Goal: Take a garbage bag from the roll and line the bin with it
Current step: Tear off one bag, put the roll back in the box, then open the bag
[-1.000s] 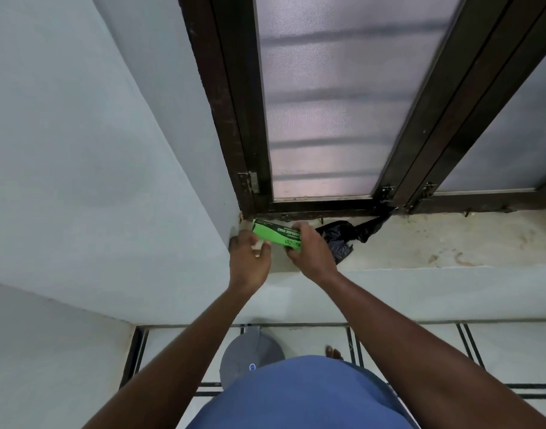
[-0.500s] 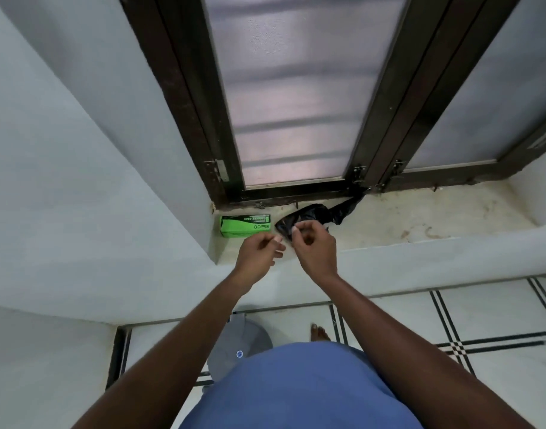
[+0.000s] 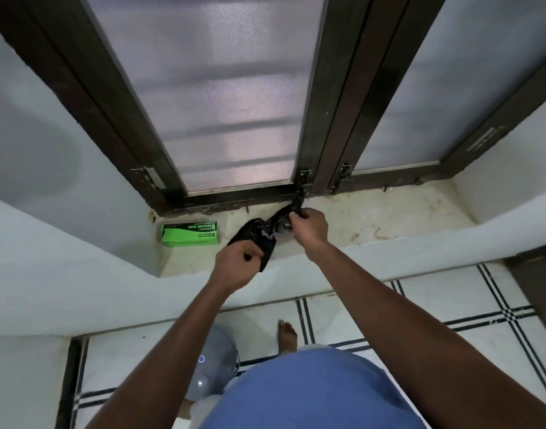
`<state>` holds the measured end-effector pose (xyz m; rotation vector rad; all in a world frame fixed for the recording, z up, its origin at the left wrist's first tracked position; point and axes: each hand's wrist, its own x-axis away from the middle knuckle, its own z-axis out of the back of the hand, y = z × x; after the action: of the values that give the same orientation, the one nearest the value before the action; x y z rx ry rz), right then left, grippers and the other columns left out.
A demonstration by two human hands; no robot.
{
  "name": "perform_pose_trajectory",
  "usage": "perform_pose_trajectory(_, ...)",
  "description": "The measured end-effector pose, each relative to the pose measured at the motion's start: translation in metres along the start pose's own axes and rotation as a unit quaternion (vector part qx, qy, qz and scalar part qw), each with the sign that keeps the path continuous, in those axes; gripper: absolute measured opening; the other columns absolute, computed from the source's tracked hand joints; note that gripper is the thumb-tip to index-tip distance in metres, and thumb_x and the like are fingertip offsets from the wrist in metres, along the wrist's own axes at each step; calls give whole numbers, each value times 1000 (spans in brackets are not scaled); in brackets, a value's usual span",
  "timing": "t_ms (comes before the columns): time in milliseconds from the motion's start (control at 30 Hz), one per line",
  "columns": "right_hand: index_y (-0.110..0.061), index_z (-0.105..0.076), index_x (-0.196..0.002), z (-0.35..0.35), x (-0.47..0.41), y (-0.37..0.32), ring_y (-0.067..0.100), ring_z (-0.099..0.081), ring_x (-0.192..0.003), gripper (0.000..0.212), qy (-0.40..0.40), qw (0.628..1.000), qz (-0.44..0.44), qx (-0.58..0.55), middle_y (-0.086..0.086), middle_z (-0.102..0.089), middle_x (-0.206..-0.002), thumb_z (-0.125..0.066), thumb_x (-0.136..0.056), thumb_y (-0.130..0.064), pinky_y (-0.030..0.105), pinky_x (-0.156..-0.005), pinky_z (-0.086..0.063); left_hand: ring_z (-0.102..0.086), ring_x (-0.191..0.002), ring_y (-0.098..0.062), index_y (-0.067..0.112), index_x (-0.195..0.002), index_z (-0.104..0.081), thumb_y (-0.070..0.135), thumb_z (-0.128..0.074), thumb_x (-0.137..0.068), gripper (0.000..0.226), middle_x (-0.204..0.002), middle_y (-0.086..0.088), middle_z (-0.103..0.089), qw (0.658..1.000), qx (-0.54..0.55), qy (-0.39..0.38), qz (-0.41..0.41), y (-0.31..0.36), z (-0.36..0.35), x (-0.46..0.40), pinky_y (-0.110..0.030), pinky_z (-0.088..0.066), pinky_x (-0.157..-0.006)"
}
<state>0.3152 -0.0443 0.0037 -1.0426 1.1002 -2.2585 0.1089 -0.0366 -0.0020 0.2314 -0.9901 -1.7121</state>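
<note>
A black garbage bag (image 3: 259,235) lies crumpled on the window sill (image 3: 374,218), stretched between my two hands. My left hand (image 3: 236,264) grips its near end at the sill's front edge. My right hand (image 3: 309,226) grips its far end, close to the window latch. A green garbage-bag box (image 3: 189,234) rests on the sill to the left of the bag, untouched. On the floor below, a grey bin lid (image 3: 214,370) shows between my left arm and my blue shirt; the bin's body is hidden.
A dark-framed frosted window (image 3: 231,97) stands right behind the sill. White walls close in on the left and right. My bare foot (image 3: 286,334) stands on the white tiled floor (image 3: 420,308) with black lines.
The green box was set down at the sill's left corner. Both hands moved onto the black bag, and they have since drawn apart, stretching it; my right hand went toward the latch.
</note>
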Motion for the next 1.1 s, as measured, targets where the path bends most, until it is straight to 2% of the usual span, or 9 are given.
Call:
perform_pose_trajectory(133,-19,-84,-101,8,41,-7,11,-76,-79,9,-86,970,212,85,-10,-80,-85,-77,-102,-24,32,-78,-63,-70,-82,-17,19,-99,-75,20,-70,-103,6,-92,4,-77,948,283,124,77,16,9,26,-35,-55,-79)
perform_pose_trajectory(200,-21,-84,-96,7,74,-7,9,-73,-73,4,-159,946,265,96,-12,-79,-82,-85,-96,-25,34,-72,-63,-64,-77,-18,8,-112,-72,44,-67,-106,36,-94,-1,-72,913,375,121,105,32,32,42,-33,-52,-69)
perform_pose_trajectory(467,-21,-70,-78,-9,180,-1,6,-55,-64,39,-200,946,256,0,-3,-68,-70,-102,-73,-43,30,-62,-48,-60,-74,-17,8,-92,-79,33,-80,-96,26,-81,-7,-67,904,420,66,43,7,104,135,-33,-53,-72)
perform_pose_trajectory(667,-40,-44,-152,-33,250,19,-2,-63,-124,112,-311,913,217,148,-20,-65,-138,-105,-60,-61,24,-101,-56,-64,-60,-8,18,-90,-81,17,-55,-112,34,-75,0,-67,785,617,44,43,-10,153,198,-25,-62,-67)
perform_pose_trajectory(767,-31,-76,-117,-53,277,34,-11,-73,-91,29,-327,897,210,208,-25,-80,-96,-90,-92,-37,35,-92,-62,-80,-86,-12,17,-116,-83,25,-56,-112,28,-101,-4,-81,729,680,77,31,-22,177,225,-30,-67,-82)
perform_pose_trajectory(833,-23,-83,-112,-66,306,39,3,-80,-98,13,-337,927,151,71,-8,-86,-103,-83,-99,-27,36,-97,-64,-75,-122,-22,24,-158,-49,51,-70,-102,66,-146,-3,-68,785,611,95,45,-40,187,248,-44,-63,-101)
perform_pose_trajectory(933,-8,-79,-124,-79,344,36,26,-82,-111,30,-345,922,7,-178,10,-85,-117,-82,-101,-26,38,-94,-65,-65,-133,-17,54,-157,-27,72,-90,-69,110,-151,11,-56,918,389,15,75,-70,183,291,-47,-58,-107)
perform_pose_trajectory(1000,1,-77,-127,-85,365,33,30,-81,-113,36,-341,910,-33,-236,16,-84,-119,-80,-102,-25,36,-88,-66,-74,-123,-17,43,-152,-43,59,-98,-68,101,-137,7,-74,946,295,-103,85,-90,173,323,-43,-60,-105)
perform_pose_trajectory(1100,5,-74,-132,-86,391,31,33,-79,-118,44,-326,909,-48,-256,19,-82,-124,-80,-102,-27,38,-91,-66,-79,-116,-31,15,-123,-80,27,-89,-89,37,-116,-8,-85,938,327,-76,84,-108,165,350,-45,-61,-104)
